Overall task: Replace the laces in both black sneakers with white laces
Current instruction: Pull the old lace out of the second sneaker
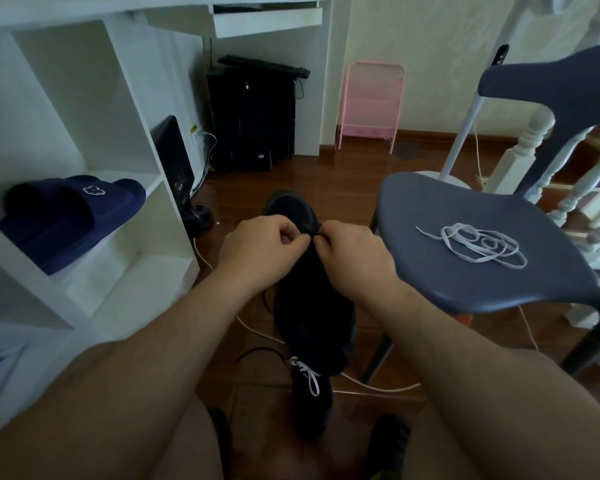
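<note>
Both hands meet over the held sneaker (312,306). The left hand (257,247) and the right hand (354,258) have their fingers curled, pinching at what looks like the black lace (315,233) near the toe end of the lacing; it is too dark to tell exactly how each grips it. Below the held sneaker, on the floor, lies the second sneaker (310,407), already showing a white lace (307,374). To the right of the held sneaker, on the chair seat (465,271), a loose white lace (475,245) waits. The likely trouble: black on black hides the eyelets, so a tug could snag the lace or tip the shoe out of the hands.
</note>
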The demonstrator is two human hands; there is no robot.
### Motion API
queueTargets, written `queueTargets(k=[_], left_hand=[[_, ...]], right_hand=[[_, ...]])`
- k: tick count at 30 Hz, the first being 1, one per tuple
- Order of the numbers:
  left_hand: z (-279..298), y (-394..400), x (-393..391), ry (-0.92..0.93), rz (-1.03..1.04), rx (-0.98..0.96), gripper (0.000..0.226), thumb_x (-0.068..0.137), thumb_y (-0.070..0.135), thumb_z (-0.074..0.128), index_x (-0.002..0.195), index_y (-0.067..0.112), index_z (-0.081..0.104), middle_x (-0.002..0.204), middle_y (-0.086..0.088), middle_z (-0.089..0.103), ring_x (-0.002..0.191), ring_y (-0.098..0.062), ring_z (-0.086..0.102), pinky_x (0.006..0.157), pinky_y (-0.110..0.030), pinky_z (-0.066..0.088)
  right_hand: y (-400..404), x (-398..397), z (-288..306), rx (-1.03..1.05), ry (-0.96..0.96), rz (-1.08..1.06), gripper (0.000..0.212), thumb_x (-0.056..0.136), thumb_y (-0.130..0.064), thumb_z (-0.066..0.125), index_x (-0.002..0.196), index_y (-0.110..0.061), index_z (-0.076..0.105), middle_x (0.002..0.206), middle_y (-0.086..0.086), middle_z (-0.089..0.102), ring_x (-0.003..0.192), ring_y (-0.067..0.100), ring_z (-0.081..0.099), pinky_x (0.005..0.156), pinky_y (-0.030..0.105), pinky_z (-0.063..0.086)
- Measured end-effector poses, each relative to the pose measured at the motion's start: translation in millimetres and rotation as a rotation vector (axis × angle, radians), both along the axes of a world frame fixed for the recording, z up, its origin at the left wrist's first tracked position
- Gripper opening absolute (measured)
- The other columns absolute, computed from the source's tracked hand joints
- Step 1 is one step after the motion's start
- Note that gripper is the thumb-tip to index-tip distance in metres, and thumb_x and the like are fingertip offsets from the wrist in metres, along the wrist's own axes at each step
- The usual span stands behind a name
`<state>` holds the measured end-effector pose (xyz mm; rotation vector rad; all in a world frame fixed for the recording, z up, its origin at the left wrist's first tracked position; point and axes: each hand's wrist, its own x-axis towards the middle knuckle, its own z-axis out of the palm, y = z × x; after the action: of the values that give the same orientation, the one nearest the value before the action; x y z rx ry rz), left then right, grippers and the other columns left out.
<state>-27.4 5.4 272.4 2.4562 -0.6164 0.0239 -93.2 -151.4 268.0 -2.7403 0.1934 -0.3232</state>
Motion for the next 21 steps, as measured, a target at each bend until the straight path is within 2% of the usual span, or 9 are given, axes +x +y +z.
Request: queueTargets(k=[4, 6, 8, 10, 12, 14, 16, 19, 21], left_hand=[[-6.0, 1.0, 3.9, 0.029, -0.013, -0.096, 0.021, 0.097, 0.057, 0.062, 0.098, 0.041, 0.075, 0.090, 0.021, 0.070, 0.088, 0.000, 0.064, 0.078, -0.035, 0.058], [1.1, 2.3, 3.5, 0.055, -0.079, -0.170, 0.014, 0.097, 0.045, 0.066, 0.090, 0.040, 0.077, 0.086, 0.020, 0.073, 0.086, 0.002, 0.065, 0.076, -0.028, 0.055], [15.2, 5.1, -3.3, 0.277, -0.265, -0.370, 0.021, 0.090, 0.025, 0.067, 0.071, 0.031, 0.075, 0.072, 0.010, 0.070, 0.074, -0.004, 0.064, 0.071, -0.023, 0.050], [28.1, 12.3, -14.2, 0.713, -0.532, -0.653, 0.020, 0.073, 0.014, 0.056, 0.057, 0.022, 0.064, 0.059, -0.002, 0.055, 0.064, -0.018, 0.054, 0.063, -0.024, 0.046], [32.6, 20.4, -15.5, 0.883, -0.592, -0.663, 0.018, 0.071, 0.015, 0.049, 0.054, 0.019, 0.056, 0.057, -0.002, 0.046, 0.061, -0.022, 0.048, 0.060, -0.026, 0.042], [22.8, 22.5, -5.5, 0.653, -0.405, -0.405, 0.031, 0.087, 0.022, 0.054, 0.056, 0.018, 0.056, 0.059, -0.001, 0.049, 0.061, -0.019, 0.050, 0.061, -0.028, 0.042], [10.9, 19.8, 4.8, 0.381, -0.168, -0.185, 0.036, 0.100, 0.038, 0.059, 0.070, 0.022, 0.070, 0.070, 0.004, 0.063, 0.067, -0.014, 0.057, 0.065, -0.031, 0.044], [0.9, 8.6, 6.5, 0.259, -0.064, -0.177, 0.027, 0.103, 0.051, 0.058, 0.098, 0.034, 0.077, 0.093, 0.014, 0.072, 0.085, -0.003, 0.066, 0.073, -0.028, 0.053], [0.4, -1.3, 0.9, 0.248, -0.074, -0.185, 0.027, 0.102, 0.053, 0.058, 0.095, 0.035, 0.077, 0.089, 0.012, 0.074, 0.083, -0.004, 0.068, 0.071, -0.032, 0.057]], right_hand=[[-1.4, 0.8, -1.3, 0.042, -0.008, -0.001, 0.025, 0.106, -0.037, 0.046, 0.085, -0.026, 0.052, 0.079, -0.005, 0.055, 0.074, 0.025, 0.056, 0.061, 0.037, 0.039], [-4.8, 2.3, -1.7, 0.049, 0.006, -0.046, 0.026, 0.106, -0.038, 0.046, 0.083, -0.027, 0.049, 0.076, -0.006, 0.053, 0.068, 0.022, 0.051, 0.061, 0.037, 0.036], [-13.7, 6.1, -4.5, 0.069, 0.032, -0.128, 0.034, 0.105, -0.037, 0.045, 0.074, -0.025, 0.042, 0.075, -0.003, 0.052, 0.068, 0.026, 0.049, 0.062, 0.037, 0.036], [-23.2, 8.3, -7.9, 0.087, 0.039, -0.188, 0.037, 0.104, -0.036, 0.046, 0.071, -0.023, 0.037, 0.079, 0.003, 0.054, 0.076, 0.036, 0.055, 0.065, 0.039, 0.039], [-28.3, 7.9, -9.2, 0.104, 0.036, -0.200, 0.037, 0.105, -0.036, 0.046, 0.071, -0.022, 0.039, 0.079, 0.005, 0.055, 0.079, 0.039, 0.058, 0.065, 0.040, 0.042], [-27.1, 5.1, -7.7, 0.102, 0.029, -0.199, 0.033, 0.106, -0.035, 0.045, 0.076, -0.020, 0.045, 0.079, 0.005, 0.055, 0.075, 0.036, 0.054, 0.064, 0.039, 0.041], [-22.6, 2.1, -5.7, 0.080, 0.015, -0.179, 0.028, 0.106, -0.036, 0.045, 0.084, -0.020, 0.052, 0.080, 0.004, 0.056, 0.072, 0.033, 0.052, 0.063, 0.038, 0.039], [-11.7, 0.1, -3.1, 0.047, -0.003, -0.130, 0.026, 0.106, -0.037, 0.046, 0.089, -0.020, 0.057, 0.079, 0.001, 0.055, 0.069, 0.029, 0.048, 0.063, 0.038, 0.038], [-4.5, 0.6, -2.6, 0.033, -0.011, -0.091, 0.025, 0.106, -0.038, 0.047, 0.088, -0.023, 0.055, 0.076, -0.003, 0.053, 0.068, 0.025, 0.046, 0.062, 0.038, 0.036]])
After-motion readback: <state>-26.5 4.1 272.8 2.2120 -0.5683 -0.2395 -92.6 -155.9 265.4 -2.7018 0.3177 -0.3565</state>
